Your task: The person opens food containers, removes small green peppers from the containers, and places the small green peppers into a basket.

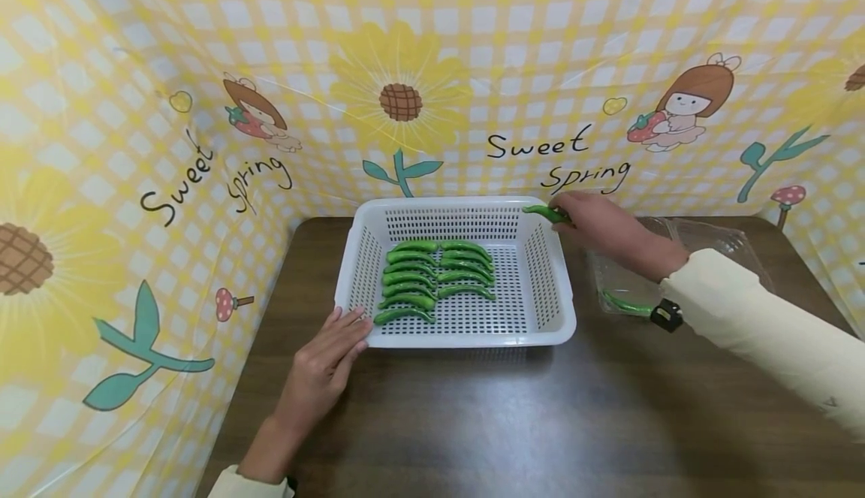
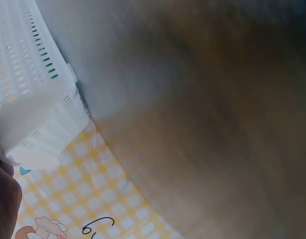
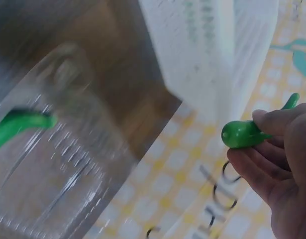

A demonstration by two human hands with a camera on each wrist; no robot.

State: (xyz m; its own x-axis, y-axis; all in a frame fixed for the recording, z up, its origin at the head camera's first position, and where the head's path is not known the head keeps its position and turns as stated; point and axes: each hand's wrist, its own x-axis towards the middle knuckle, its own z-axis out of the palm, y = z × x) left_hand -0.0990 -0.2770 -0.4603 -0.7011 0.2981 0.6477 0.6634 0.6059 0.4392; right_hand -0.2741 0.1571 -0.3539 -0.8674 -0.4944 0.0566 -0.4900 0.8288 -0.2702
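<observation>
My right hand pinches a green chili pepper between thumb and fingers, over the far right corner of a white perforated plastic basket. Inside the basket, several green peppers lie side by side in two columns, the left column longer than the right one. My left hand rests on the basket's near left corner, its fingers extended along the rim. In the left wrist view only a dark edge of that hand shows beside the basket.
Right of the basket stands a clear plastic clamshell box with its lid folded back. A green pepper lies in it, partly hidden by the right forearm. The dark wooden table meets a patterned yellow checked cloth at the back and sides.
</observation>
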